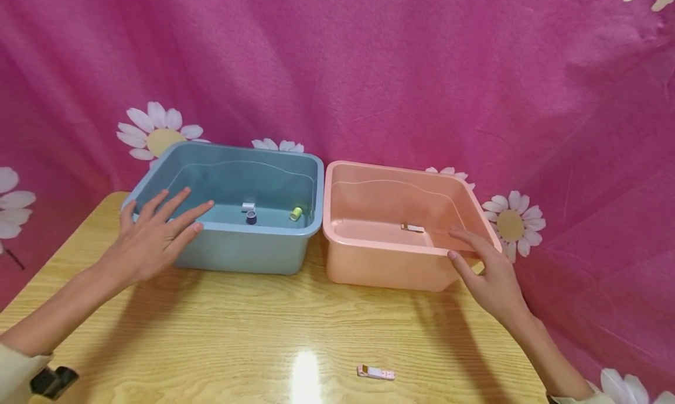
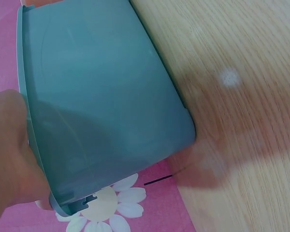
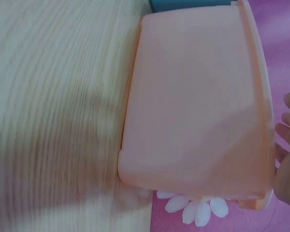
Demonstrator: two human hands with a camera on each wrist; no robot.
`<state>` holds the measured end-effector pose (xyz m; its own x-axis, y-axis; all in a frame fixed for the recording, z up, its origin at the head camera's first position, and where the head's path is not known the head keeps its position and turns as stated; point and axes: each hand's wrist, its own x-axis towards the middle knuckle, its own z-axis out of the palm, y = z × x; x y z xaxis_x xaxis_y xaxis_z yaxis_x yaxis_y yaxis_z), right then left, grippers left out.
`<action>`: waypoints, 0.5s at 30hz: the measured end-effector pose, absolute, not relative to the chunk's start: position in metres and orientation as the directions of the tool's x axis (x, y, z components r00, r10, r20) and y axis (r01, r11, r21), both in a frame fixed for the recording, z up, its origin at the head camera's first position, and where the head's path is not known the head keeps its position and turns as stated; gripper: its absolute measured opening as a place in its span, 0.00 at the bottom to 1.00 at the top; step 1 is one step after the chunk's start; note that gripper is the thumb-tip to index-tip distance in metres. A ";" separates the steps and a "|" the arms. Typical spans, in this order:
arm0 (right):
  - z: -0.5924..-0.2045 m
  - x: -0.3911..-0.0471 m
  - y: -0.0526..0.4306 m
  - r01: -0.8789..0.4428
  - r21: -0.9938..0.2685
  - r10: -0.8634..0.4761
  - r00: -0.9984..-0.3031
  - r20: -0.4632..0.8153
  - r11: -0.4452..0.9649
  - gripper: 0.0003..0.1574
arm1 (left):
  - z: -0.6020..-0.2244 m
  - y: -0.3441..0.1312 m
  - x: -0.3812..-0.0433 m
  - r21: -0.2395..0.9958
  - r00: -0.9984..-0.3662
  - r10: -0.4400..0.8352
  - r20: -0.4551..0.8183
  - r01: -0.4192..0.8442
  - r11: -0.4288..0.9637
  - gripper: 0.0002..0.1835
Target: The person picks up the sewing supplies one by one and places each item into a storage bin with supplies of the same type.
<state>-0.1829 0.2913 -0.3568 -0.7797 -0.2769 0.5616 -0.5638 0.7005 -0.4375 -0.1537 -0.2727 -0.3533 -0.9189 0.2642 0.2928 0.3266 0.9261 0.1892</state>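
With its fingers spread, my left hand (image 1: 150, 243) is over the front left rim of the blue tub (image 1: 239, 249). Inside that tub lie a white small cylinder (image 1: 248, 206), a dark one and a yellow-green one (image 1: 296, 214). My right hand (image 1: 490, 278) is at the front right corner of the salmon-pink tub (image 1: 390, 266), fingers extended and holding nothing. A small nail clipper (image 1: 412, 228) lies on that tub's floor. Another nail clipper (image 1: 375, 372), pink and white, rests on the table nearer to me. Whether either hand touches a rim I cannot tell.
Both tubs stand side by side at the back of the wooden table (image 1: 237, 328). Right behind them hangs a magenta cloth (image 1: 369, 88) with white daisies. Light glares on the table near the front.
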 end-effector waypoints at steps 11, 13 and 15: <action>-0.357 -0.150 0.278 -0.605 -0.506 -0.235 -0.753 0.615 0.614 0.25 | -0.353 -0.272 -0.154 0.193 -0.921 0.264 0.286 0.325 0.926 0.27; -0.358 -0.145 0.275 -0.615 -0.503 -0.251 -0.749 0.613 0.607 0.25 | -0.353 -0.271 -0.154 0.195 -0.921 0.263 0.287 0.325 0.925 0.27; -0.360 -0.140 0.272 -0.628 -0.501 -0.273 -0.745 0.609 0.596 0.25 | -0.352 -0.272 -0.153 0.194 -0.922 0.261 0.286 0.322 0.927 0.27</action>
